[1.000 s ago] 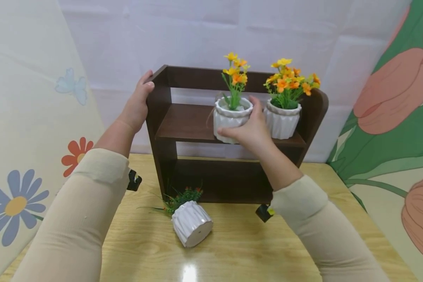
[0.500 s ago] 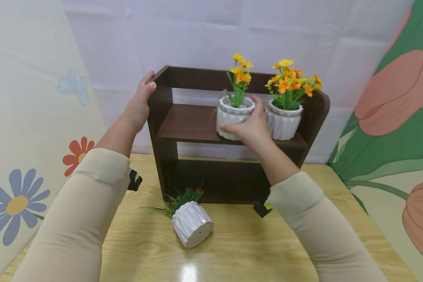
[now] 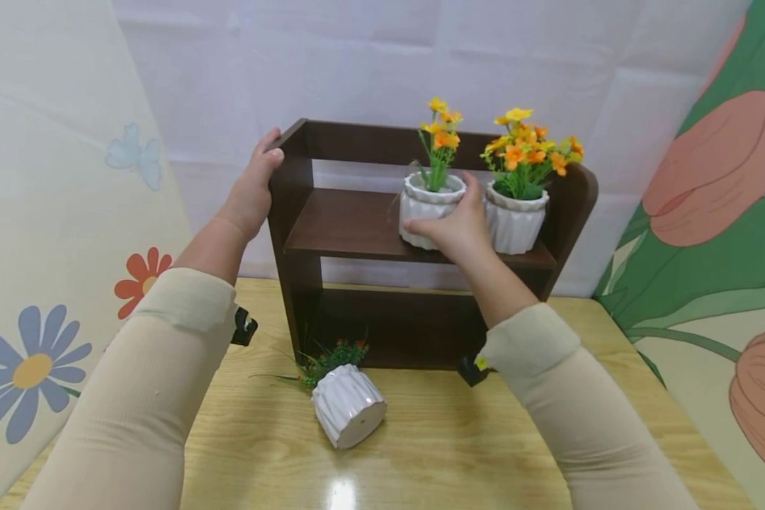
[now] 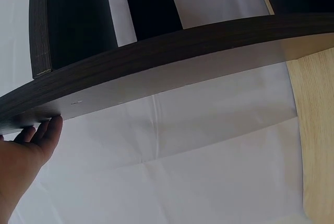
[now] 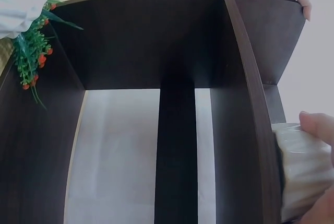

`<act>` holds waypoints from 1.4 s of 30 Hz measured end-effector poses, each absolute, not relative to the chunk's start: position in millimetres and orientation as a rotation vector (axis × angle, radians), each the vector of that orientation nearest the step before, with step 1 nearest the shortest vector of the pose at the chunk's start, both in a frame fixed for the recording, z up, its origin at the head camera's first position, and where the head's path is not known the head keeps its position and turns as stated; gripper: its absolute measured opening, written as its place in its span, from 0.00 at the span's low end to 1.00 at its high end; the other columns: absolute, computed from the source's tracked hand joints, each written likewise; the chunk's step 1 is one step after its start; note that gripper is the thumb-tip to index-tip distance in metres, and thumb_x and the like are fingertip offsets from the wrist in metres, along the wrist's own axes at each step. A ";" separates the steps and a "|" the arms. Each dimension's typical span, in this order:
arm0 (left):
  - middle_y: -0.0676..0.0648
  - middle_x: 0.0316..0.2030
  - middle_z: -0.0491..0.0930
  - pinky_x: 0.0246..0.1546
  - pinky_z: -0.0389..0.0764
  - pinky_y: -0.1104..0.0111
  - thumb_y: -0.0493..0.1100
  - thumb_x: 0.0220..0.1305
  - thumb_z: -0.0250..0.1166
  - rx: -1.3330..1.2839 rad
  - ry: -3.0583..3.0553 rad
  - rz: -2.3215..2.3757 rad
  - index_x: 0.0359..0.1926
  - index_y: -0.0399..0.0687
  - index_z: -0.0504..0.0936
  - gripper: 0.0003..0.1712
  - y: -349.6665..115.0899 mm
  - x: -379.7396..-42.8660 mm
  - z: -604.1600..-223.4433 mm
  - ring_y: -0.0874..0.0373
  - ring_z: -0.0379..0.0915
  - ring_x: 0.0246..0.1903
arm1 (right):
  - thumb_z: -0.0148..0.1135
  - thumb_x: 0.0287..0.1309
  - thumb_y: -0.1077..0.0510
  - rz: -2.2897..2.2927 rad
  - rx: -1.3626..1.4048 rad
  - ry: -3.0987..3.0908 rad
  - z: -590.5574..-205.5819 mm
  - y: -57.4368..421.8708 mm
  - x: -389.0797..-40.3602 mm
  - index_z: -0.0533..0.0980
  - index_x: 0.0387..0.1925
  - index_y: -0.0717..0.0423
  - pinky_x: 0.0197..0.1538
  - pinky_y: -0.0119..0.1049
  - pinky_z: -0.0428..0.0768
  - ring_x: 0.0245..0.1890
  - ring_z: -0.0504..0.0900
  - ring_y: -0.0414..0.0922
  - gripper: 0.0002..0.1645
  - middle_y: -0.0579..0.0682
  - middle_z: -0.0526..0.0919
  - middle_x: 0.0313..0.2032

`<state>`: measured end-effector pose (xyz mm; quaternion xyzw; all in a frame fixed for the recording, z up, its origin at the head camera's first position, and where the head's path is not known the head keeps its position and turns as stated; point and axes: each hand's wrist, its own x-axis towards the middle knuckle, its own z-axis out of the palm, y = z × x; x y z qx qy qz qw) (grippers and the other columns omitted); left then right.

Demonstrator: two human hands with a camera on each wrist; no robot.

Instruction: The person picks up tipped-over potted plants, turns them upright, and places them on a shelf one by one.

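Flowerpot (image 3: 423, 205) upright in thumb-and-finger grip of right hand (image 3: 462, 230), at upper shelf (image 3: 344, 219), outstretched left hand (image 3: 248, 193) against side panel (image 3: 290, 188)

Extended forward on both sides, slanting inward, wider apart at the sleeves than at the hands. On one side, slanted up and to the right along the left arm (image 3: 127, 397), bare at the left wrist (image 3: 226, 227). Set higher in the head view with the left hand (image 3: 251, 184) than with the right hand (image 3: 462, 219). Hooked with the left thumb (image 3: 274, 156) on the nearer side, bent at the left fingers (image 4: 49, 135) on the farther one. On the other side, angled up and to the left along the right arm (image 3: 593, 404). Gripping there in a wide curve, between the right thumb (image 3: 422, 227), pointed left, and the right fingers (image 3: 471, 185), partly hidden.
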<state>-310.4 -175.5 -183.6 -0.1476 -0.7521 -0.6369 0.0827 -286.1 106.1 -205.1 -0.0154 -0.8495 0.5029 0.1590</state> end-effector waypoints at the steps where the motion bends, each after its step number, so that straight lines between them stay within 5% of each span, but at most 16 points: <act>1: 0.44 0.74 0.50 0.66 0.55 0.67 0.56 0.72 0.32 -0.439 -2.247 -1.901 0.78 0.66 0.40 0.35 -175.6 -310.5 -183.5 0.55 0.56 0.63 | 0.81 0.37 0.49 1.433 -0.045 -2.427 -205.2 106.2 -286.7 0.44 0.75 0.44 0.70 0.47 0.63 0.70 0.62 0.52 0.71 0.55 0.60 0.72; 24: 0.44 0.74 0.50 0.66 0.53 0.65 0.56 0.72 0.33 -0.441 -2.232 -1.923 0.78 0.66 0.40 0.35 -175.4 -312.1 -183.2 0.55 0.56 0.62 | 0.81 0.37 0.46 1.398 -0.088 -2.452 -203.8 103.1 -296.2 0.43 0.75 0.42 0.69 0.48 0.65 0.70 0.62 0.52 0.71 0.54 0.59 0.72; 42: 0.48 0.77 0.44 0.69 0.48 0.63 0.56 0.72 0.32 -0.438 -2.253 -1.897 0.78 0.66 0.40 0.35 -175.6 -311.9 -183.9 0.55 0.45 0.70 | 0.81 0.37 0.47 1.386 -0.094 -2.461 -206.3 100.5 -298.5 0.43 0.76 0.43 0.70 0.47 0.64 0.70 0.62 0.53 0.71 0.55 0.58 0.72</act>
